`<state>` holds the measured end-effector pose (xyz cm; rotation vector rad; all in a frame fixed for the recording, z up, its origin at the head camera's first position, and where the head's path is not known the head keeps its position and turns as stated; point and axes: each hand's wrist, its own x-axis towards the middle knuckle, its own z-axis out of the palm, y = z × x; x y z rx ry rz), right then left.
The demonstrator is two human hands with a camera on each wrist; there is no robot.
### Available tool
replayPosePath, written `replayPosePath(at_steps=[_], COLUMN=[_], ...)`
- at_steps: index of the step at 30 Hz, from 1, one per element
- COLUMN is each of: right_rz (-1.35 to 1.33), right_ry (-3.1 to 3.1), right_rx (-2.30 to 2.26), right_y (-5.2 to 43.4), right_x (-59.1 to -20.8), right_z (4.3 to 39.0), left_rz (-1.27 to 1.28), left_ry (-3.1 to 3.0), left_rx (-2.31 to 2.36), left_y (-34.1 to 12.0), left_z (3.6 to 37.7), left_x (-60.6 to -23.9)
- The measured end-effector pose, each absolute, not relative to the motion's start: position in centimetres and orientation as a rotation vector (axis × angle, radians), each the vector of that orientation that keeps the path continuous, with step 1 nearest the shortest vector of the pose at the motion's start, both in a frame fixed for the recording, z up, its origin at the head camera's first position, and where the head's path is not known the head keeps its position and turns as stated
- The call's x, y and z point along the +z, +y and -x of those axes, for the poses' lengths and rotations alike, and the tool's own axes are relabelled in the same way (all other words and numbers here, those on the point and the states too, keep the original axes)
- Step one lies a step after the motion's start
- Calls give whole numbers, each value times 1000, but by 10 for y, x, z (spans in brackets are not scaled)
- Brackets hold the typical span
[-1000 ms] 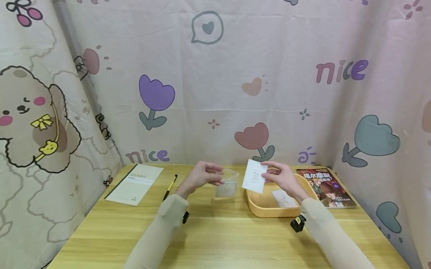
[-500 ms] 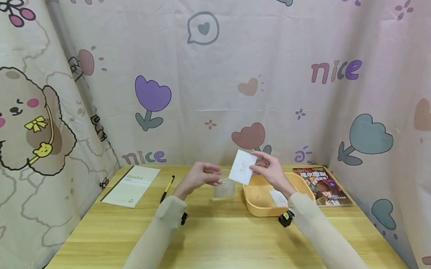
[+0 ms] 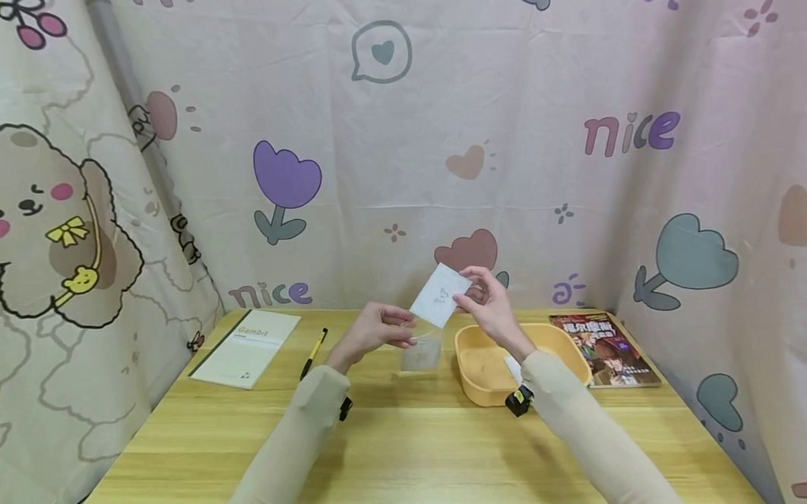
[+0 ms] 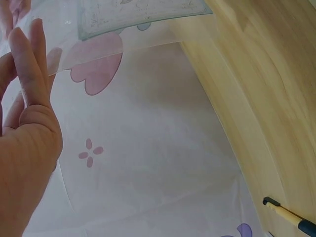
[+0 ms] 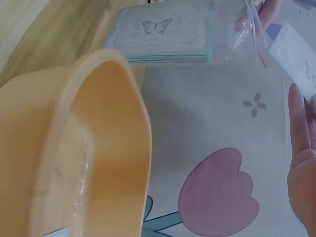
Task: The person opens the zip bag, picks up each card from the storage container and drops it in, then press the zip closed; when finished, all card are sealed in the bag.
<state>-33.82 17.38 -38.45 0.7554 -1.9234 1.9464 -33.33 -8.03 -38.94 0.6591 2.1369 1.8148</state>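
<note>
My left hand (image 3: pixel 375 334) pinches the upper edge of a clear plastic bag (image 4: pixel 197 29), which hangs just over the table. Inside the bag is a stack of cards (image 5: pixel 163 42), the front one printed with a grey butterfly. Between thumb and fingers my right hand (image 3: pixel 491 304) holds a single white card (image 3: pixel 440 296) with a faint butterfly drawing. That card is tilted, its lower corner at the bag's mouth near my left fingertips. Whether the corner is inside the mouth I cannot tell.
To the right stands a yellow-orange basket (image 3: pixel 472 389) with a white card (image 3: pixel 514 369) in it, partly hidden by my right wrist. A comic-style magazine (image 3: pixel 614 355) lies behind it. On the left are a Gambit notebook (image 3: pixel 247 350) and a yellow-black pen (image 3: pixel 314 352).
My right hand has carried the card left and up from over the basket to the bag's mouth, tilting it further. My left hand and the bag stay nearly in place.
</note>
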Motion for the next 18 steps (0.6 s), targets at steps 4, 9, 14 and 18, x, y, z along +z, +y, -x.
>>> replayPosePath(at_steps=[4,9,14,18], right_rz=[-753,-781,-826,-825], right_ry=[-1951,-2018,-2098,-2174], right_rx=[1884,1789,1656,1556], right_y=[167,164,162,160], right_x=[-381,-375,-364,-360], right_z=[339,332,317,314], left_rz=[-652,-655,-634,-631], left_ry=[2132,2115,2113,2128], left_rx=[1827,1832,1839,1826], left_y=[-79,-78,-77,-77], left_z=[335,337,338,338], left_x=[-389,-390,-389,-389])
